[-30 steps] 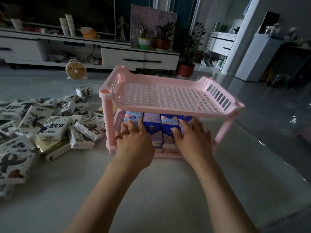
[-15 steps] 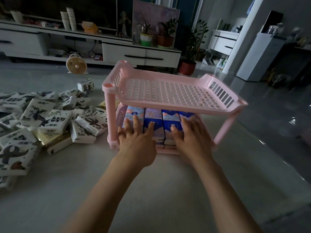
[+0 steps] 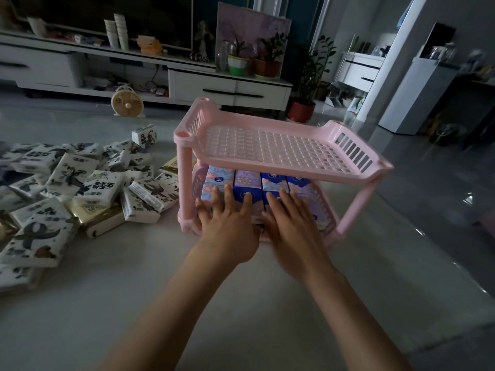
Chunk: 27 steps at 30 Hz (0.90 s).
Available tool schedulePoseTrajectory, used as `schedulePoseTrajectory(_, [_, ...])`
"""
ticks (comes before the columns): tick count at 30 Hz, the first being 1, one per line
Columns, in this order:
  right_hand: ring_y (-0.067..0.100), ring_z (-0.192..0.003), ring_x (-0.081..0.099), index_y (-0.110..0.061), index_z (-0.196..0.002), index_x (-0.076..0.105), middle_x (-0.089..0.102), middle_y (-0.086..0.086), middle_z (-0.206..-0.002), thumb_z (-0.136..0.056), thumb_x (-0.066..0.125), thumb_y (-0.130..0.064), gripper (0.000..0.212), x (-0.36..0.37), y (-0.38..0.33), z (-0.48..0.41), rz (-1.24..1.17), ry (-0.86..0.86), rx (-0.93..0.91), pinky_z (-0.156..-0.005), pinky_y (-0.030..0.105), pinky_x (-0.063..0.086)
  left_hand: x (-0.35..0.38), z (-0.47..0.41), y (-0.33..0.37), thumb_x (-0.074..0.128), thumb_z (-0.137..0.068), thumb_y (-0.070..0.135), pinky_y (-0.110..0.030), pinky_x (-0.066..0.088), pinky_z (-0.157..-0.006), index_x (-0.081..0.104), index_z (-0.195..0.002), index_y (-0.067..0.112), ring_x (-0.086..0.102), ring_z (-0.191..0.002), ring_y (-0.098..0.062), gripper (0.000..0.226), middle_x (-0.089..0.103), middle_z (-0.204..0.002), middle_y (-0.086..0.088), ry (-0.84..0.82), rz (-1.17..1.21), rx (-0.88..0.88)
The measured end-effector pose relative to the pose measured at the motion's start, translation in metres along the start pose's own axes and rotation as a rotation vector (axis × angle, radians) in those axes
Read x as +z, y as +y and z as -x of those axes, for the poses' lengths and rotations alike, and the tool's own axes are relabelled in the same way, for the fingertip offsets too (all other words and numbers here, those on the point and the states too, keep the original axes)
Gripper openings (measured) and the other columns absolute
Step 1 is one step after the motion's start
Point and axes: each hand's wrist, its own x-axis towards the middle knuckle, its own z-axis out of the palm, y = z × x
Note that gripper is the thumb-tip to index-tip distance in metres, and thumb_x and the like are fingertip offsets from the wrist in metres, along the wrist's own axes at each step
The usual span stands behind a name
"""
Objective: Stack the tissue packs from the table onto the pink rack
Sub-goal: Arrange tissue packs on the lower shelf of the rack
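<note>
A pink two-shelf rack (image 3: 278, 149) stands on the pale table, its upper shelf bare. The lower shelf holds several blue and purple tissue packs (image 3: 247, 180) in a row. My left hand (image 3: 227, 226) lies flat with spread fingers against the front of the left packs. My right hand (image 3: 292, 228) presses flat against the packs on the right. A heap of white tissue packs with dark prints (image 3: 80, 188) lies on the table to the left of the rack.
A small round fan (image 3: 127, 105) stands behind the heap. A white TV cabinet (image 3: 227, 87) with potted plants runs along the back. A white cupboard (image 3: 417, 95) stands at the far right. The table edge falls away at the right.
Both hands have slid a little further in against the packs on the lower shelf and come closer together. The camera has shifted slightly, so the rack sits further right in view.
</note>
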Motion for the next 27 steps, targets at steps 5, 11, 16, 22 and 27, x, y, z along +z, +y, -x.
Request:
schedulePoseTrajectory(5, [0.024,-0.134,0.034,-0.007,-0.136,0.042,0.043,0.011,-0.142,-0.091,0.026,-0.031,0.054,-0.007,-0.02,0.023,-0.204,0.159,-0.096,-0.111,0.031,0.023,0.009,0.017,0.005,0.035,-0.096,0.028,-0.05,-0.011,-0.11,-0.002,-0.148,0.022,-0.02,-0.139,-0.029,0.064,-0.016,-0.154,-0.009,0.171,0.077,0.091])
schedulePoseTrajectory(11, [0.017,-0.101,0.059,-0.011,-0.114,0.061,0.065,0.005,-0.108,-0.088,0.05,-0.012,0.029,-0.019,-0.048,0.045,-0.309,0.268,-0.18,-0.085,0.019,0.042,0.05,0.091,-0.034,0.057,-0.075,0.008,-0.045,0.038,-0.103,0.048,-0.126,0.016,0.035,-0.131,-0.024,0.052,0.042,-0.141,-0.014,0.56,0.298,0.398])
schedulePoseTrajectory(16, [0.015,-0.088,0.062,-0.013,-0.104,0.065,0.068,0.003,-0.095,-0.085,0.052,-0.01,0.024,-0.018,-0.086,0.049,-0.356,0.263,-0.27,-0.076,0.017,0.043,0.032,0.156,-0.116,0.042,-0.084,0.02,-0.029,0.032,-0.103,0.059,-0.11,0.017,0.048,-0.117,-0.019,0.031,0.052,-0.131,-0.009,0.613,0.219,0.305])
schedulePoseTrajectory(22, [0.014,-0.085,0.061,-0.012,-0.101,0.066,0.069,0.003,-0.091,-0.082,0.051,-0.01,0.025,-0.008,-0.155,0.046,-0.469,0.215,-0.39,-0.076,0.013,0.038,-0.012,0.211,-0.237,0.051,-0.083,0.014,-0.048,0.045,-0.086,0.062,-0.108,0.006,0.054,-0.105,-0.038,0.029,0.055,-0.123,-0.018,0.743,0.115,-0.26])
schedulePoseTrajectory(27, [0.016,-0.094,0.059,-0.015,-0.108,0.063,0.067,0.003,-0.101,-0.087,0.045,-0.014,0.028,0.002,-0.2,0.046,-0.538,0.146,-0.464,-0.079,0.019,0.041,-0.036,0.224,-0.28,0.065,-0.076,-0.004,-0.054,0.039,-0.093,0.061,-0.113,-0.002,0.049,-0.114,-0.044,0.037,0.053,-0.125,-0.025,0.729,0.064,-0.475])
